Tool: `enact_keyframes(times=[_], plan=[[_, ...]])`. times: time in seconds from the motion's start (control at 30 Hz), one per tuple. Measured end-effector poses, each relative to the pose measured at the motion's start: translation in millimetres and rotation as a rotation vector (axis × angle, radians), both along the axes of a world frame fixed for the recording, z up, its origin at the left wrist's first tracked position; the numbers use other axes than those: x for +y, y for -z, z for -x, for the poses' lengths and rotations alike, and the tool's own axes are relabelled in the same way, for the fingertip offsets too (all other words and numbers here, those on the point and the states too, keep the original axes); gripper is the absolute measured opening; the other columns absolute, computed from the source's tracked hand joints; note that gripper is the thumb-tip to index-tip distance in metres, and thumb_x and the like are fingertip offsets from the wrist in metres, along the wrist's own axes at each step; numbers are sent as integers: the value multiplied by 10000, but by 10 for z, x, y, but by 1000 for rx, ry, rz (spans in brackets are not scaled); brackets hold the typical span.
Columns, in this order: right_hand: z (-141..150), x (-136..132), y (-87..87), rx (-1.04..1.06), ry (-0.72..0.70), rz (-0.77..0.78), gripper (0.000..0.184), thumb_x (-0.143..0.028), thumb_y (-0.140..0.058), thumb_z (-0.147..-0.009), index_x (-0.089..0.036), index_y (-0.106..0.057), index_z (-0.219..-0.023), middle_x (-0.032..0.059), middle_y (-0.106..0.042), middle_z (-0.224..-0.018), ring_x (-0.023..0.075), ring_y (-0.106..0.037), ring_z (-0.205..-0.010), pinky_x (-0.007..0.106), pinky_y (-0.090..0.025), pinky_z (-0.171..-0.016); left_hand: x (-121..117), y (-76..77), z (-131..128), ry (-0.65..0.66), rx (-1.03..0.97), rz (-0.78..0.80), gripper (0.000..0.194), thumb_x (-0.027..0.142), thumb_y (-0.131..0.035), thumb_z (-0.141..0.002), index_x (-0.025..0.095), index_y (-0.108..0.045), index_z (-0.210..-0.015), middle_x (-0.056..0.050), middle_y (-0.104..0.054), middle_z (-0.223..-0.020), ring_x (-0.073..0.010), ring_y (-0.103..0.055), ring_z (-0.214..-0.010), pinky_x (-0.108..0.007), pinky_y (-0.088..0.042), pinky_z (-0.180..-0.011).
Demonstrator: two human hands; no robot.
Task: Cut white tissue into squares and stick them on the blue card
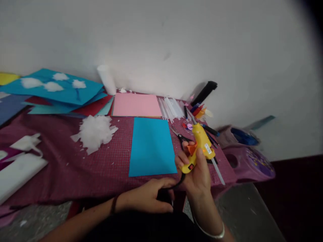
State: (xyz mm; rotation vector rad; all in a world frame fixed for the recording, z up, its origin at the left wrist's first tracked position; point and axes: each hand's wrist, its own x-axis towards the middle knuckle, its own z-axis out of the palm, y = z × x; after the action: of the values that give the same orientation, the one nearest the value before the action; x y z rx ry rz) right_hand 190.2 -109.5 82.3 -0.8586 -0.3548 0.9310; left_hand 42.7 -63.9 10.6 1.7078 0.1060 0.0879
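Observation:
My right hand (196,174) is wrapped around a yellow hot glue gun (202,137) with an orange trigger; its nozzle points away from me and a clear glue stick (218,171) sticks out of its back end. A black cord (179,183) runs from the gun's handle to my left hand (148,196), whose curled fingers close on it at the table's front edge. Just beyond my hands lies a blue sheet of paper (152,148). Black-handled scissors (180,136) rest beside the sheet, partly behind the gun.
Torn white tissue (94,132) is heaped left of the sheet. Behind are pink paper (137,105), clear glue sticks (171,108) and a white roll (107,80). Blue sheets with white tufts (88,89) lie back left, a white device (20,174) front left, a pink stool (248,163) right.

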Motion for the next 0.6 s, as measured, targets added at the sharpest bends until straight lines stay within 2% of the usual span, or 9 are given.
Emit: enact_keyframes(times=[0.1, 0.2, 0.27, 0.33, 0.4, 0.43, 0.5, 0.53, 0.6], plan=[[7, 195, -277, -78, -112, -60, 163, -439, -576, -837, -309, -628, -922, -15, -570, -945, 79, -311, -495, 210, -323, -424, -90, 56, 193, -156, 161, -14, 206, 199, -543, -808, 151, -669, -965, -6, -689, -794, -124, -610, -694, -204, -469, -638], [-137, 244, -413, -191, -133, -110, 147, -416, -569, -850, -307, -640, -920, 2, -577, -936, 87, -289, -487, 226, -278, -407, -64, 73, 747, -435, 266, -201, 236, 132, -469, -809, 189, -682, -892, 6, -702, -812, -121, -622, -730, -199, -461, -682], [-268, 245, -366, -257, -92, -126, 136, -390, -602, -835, -289, -641, -916, 13, -586, -934, 84, -321, -492, 236, -296, -421, 15, -10, 1255, -623, 378, -365, 272, 142, -436, -817, 222, -683, -899, 11, -713, -818, -133, -640, -720, -215, -470, -689], [-361, 239, -213, -320, -48, -98, 150, -354, -647, -802, -262, -640, -920, 23, -598, -913, 84, -381, -500, 249, -332, -441, 137, -170, 1750, -832, 506, -533, 271, 162, -449, -787, 246, -683, -895, 11, -723, -838, -165, -663, -745, -236, -487, -676], [-384, 226, -2, -384, -50, -6, 166, -328, -651, -801, -230, -642, -936, 27, -603, -805, 99, -437, -504, 259, -352, -452, 303, -350, 2108, -1057, 553, -718, 239, 281, -511, -776, 268, -682, -943, 1, -731, -922, -214, -677, -791, -293, -514, -720], [-372, 216, 108, -406, -83, 59, 180, -325, -646, -808, -219, -640, -953, 22, -594, -742, 110, -458, -510, 259, -361, -460, 401, -422, 2205, -1100, 577, -779, 256, 331, -551, -763, 291, -672, -985, 9, -729, -955, -235, -677, -819, -317, -523, -724], [-326, 199, 308, -430, -120, 152, 216, -358, -648, -808, -210, -635, -965, 15, -598, -714, 106, -456, -492, 252, -353, -455, 619, -489, 2210, -1079, 530, -832, 353, 379, -627, -715, 344, -647, -1066, 31, -725, -997, -250, -670, -856, -335, -535, -737], [-302, 193, 393, -437, -131, 186, 247, -385, -650, -804, -209, -629, -976, 18, -607, -727, 105, -455, -490, 249, -351, -454, 729, -479, 2124, -993, 477, -824, 394, 392, -655, -702, 361, -641, -1094, 33, -722, -1023, -253, -666, -888, -332, -538, -754], [-271, 186, 531, -459, -134, 253, 302, -441, -648, -798, -205, -628, -984, 6, -598, -680, 107, -447, -478, 241, -340, -447, 921, -394, 1819, -730, 359, -795, 352, 402, -647, -739, 359, -662, -1088, 16, -720, -1053, -242, -656, -940, -313, -526, -816]])
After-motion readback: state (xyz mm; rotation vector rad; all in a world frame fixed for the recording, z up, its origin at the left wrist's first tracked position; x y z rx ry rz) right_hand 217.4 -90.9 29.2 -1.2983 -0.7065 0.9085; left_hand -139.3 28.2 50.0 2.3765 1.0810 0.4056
